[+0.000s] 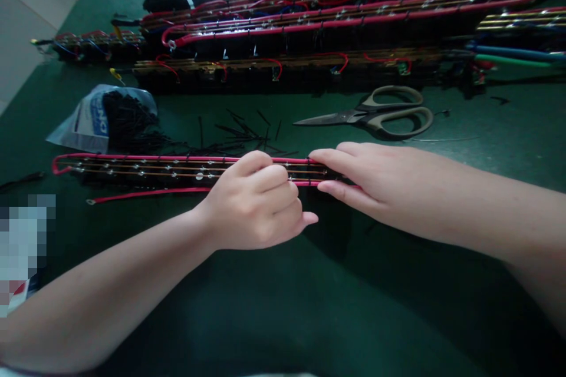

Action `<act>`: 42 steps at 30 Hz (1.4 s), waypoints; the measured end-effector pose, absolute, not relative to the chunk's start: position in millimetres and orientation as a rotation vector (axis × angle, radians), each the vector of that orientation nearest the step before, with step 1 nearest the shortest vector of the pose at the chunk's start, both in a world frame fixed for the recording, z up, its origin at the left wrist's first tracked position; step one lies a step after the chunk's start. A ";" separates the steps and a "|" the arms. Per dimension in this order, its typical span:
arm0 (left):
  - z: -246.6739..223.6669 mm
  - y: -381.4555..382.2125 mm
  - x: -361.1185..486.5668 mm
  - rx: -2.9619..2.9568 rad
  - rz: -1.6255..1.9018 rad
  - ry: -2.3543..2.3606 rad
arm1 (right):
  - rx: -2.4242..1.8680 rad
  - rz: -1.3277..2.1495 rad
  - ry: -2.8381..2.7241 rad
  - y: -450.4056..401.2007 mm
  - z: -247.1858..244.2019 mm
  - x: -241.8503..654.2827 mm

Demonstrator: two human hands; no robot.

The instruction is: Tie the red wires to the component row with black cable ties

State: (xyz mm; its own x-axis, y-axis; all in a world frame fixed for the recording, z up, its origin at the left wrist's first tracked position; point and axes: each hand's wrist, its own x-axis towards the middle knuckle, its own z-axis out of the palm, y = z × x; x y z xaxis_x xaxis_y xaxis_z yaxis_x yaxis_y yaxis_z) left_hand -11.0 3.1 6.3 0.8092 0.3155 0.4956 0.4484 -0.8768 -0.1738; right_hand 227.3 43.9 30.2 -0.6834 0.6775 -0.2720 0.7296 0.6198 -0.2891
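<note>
A long black power strip [141, 172] lies across the green table, its thin brass bars and soldered joints facing up. Red cable [119, 157] runs along its far edge and bends round the left end. A second length of red cable [150, 193] with a ring terminal lies along the near side and passes beneath my left hand [260, 200]. That hand is closed over the strip's middle; its fingers hide what they grip. My right hand [354, 174] pinches the strip farther right, fingertips on the far cable and thumb on the near one, beside a black cable tie [308, 171].
Behind the strip are scissors [367, 115], loose black cable ties [243, 129] and a plastic bag [88, 121] of more ties. Several wired power strips [283, 29] line the back of the table. A pixelated patch [22, 253] covers something at the left edge.
</note>
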 end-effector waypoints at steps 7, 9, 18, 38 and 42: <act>14.5 -2.4 -5.4 -2.611 -0.501 -0.629 | 1.151 -0.575 2.748 44.3 28.8 228.8; 19.6 -8.4 0.4 -2.577 -0.454 -0.732 | 1.164 -0.566 2.740 43.6 29.5 228.1; 21.4 -43.0 14.0 -2.719 0.052 -1.313 | 1.211 -0.574 2.711 42.2 31.3 225.3; 26.6 -36.4 22.8 -2.822 0.356 -1.700 | 1.210 -0.558 2.779 42.8 26.5 223.1; 28.9 -33.5 24.4 -2.831 0.425 -1.738 | 1.233 -0.569 2.735 43.6 27.6 222.3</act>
State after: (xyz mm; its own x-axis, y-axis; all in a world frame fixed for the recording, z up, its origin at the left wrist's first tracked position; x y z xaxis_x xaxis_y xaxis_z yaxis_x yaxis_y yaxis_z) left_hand 24.4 -33.5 28.9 0.4354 0.8417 -0.3192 0.8940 -0.4460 0.0435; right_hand 222.3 43.6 27.6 -0.6706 0.7057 -0.2286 0.7383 0.6052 -0.2976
